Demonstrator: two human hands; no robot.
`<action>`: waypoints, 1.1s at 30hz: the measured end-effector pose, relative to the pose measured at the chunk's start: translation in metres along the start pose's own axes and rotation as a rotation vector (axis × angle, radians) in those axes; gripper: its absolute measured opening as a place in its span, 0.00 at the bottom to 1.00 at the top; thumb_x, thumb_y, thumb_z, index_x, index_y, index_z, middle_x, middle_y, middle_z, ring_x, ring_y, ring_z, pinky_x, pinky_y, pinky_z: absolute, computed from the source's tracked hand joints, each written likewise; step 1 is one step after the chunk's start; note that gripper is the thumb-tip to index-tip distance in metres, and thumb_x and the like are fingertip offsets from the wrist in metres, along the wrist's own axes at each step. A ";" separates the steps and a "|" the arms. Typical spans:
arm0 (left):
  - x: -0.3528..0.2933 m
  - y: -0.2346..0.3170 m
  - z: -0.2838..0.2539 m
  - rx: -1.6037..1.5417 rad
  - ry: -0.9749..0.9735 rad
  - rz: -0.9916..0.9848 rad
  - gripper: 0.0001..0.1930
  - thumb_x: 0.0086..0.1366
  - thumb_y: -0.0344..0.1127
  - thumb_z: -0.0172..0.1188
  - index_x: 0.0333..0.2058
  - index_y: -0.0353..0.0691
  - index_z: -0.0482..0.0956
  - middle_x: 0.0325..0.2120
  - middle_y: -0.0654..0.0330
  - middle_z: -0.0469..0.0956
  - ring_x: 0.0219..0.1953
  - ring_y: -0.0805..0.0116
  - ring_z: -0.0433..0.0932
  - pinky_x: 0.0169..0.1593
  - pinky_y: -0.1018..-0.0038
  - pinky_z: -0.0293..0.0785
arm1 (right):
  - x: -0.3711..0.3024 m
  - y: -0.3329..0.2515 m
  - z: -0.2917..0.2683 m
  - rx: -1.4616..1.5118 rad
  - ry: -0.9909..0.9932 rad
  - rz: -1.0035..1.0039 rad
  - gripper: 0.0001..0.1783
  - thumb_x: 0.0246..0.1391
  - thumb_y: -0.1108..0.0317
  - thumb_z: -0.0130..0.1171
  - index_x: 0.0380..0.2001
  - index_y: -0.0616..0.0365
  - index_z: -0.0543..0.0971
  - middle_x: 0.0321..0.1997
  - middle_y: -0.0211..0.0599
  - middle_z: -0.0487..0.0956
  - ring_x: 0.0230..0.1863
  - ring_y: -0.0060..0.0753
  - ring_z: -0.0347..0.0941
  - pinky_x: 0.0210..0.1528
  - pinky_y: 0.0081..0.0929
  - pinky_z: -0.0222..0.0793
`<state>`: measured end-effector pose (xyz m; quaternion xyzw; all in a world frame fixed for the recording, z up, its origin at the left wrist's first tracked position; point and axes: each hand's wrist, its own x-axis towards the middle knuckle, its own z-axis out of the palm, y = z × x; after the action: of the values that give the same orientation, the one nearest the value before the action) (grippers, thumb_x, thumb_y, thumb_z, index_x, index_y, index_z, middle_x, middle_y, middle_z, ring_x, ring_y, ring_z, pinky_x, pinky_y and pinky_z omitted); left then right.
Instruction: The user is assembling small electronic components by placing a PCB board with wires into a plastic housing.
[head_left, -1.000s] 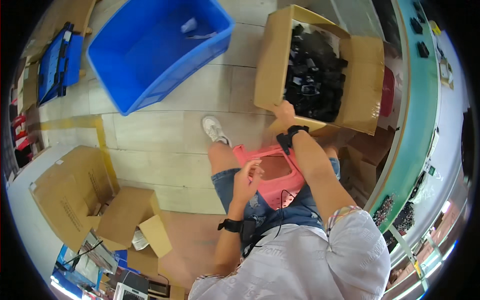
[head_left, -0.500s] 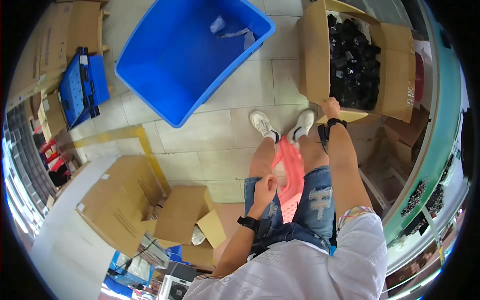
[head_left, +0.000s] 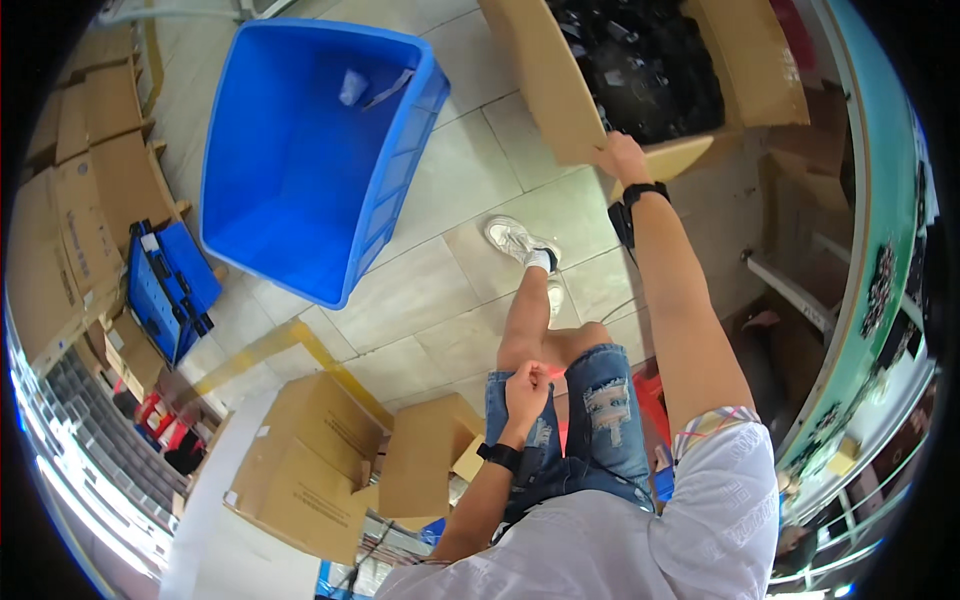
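Observation:
My right hand (head_left: pixel 621 158), at the end of a stretched-out arm, is closed on the near left corner of an open cardboard box (head_left: pixel 545 85), by its flap. Inside the box lies a heap of small black glossy parts (head_left: pixel 655 75), too blurred to name. My left hand (head_left: pixel 527 388) rests over my left thigh with its fingers curled in. Nothing shows between those fingers. A black band sits on each wrist.
Ahead to the left stands a big blue bin (head_left: pixel 290 160) with a few plastic scraps inside. Cardboard boxes (head_left: pixel 300 470) stand at the near left, and a folded blue crate (head_left: pixel 165 290) lies farther left. A green-edged table (head_left: pixel 905 200) runs along the right.
The view has turned, so the bin and the box of black parts sit farther left. My right foot has drawn back under my knee. Right hand still grips the box; left stays curled.

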<state>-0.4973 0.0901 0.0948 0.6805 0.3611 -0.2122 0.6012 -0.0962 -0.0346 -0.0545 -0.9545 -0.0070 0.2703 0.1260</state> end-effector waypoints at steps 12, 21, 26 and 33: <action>-0.014 -0.048 -0.043 0.142 -0.123 0.102 0.04 0.60 0.23 0.50 0.32 0.33 0.73 0.22 0.59 0.78 0.23 0.74 0.78 0.28 0.80 0.74 | -0.082 -0.012 0.096 -0.076 0.174 0.073 0.12 0.47 0.64 0.50 0.24 0.57 0.81 0.30 0.46 0.80 0.32 0.42 0.79 0.35 0.38 0.75; -0.038 -0.038 -0.153 0.265 -0.271 0.106 0.06 0.58 0.24 0.52 0.35 0.34 0.74 0.24 0.59 0.78 0.26 0.74 0.77 0.33 0.80 0.73 | -0.252 -0.056 0.201 -0.019 0.071 0.232 0.13 0.51 0.66 0.46 0.20 0.46 0.80 0.28 0.33 0.80 0.32 0.33 0.77 0.39 0.35 0.65; -0.027 -0.074 -0.226 0.673 -0.584 0.140 0.07 0.58 0.27 0.51 0.36 0.36 0.74 0.22 0.58 0.77 0.25 0.72 0.76 0.32 0.76 0.72 | -0.316 -0.086 0.256 0.033 0.069 0.344 0.12 0.49 0.67 0.48 0.19 0.48 0.80 0.23 0.34 0.80 0.28 0.34 0.77 0.40 0.35 0.65; -0.010 -0.074 -0.311 0.575 -0.681 -0.087 0.09 0.60 0.25 0.49 0.39 0.34 0.73 0.23 0.61 0.76 0.25 0.75 0.75 0.32 0.80 0.71 | -0.390 -0.108 0.308 0.073 0.152 0.423 0.13 0.51 0.67 0.47 0.19 0.49 0.79 0.22 0.35 0.79 0.28 0.36 0.77 0.43 0.34 0.66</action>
<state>-0.6044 0.3911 0.1107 0.6955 0.0972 -0.5410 0.4627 -0.5823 0.1116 -0.0807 -0.9471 0.2125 0.2181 0.1010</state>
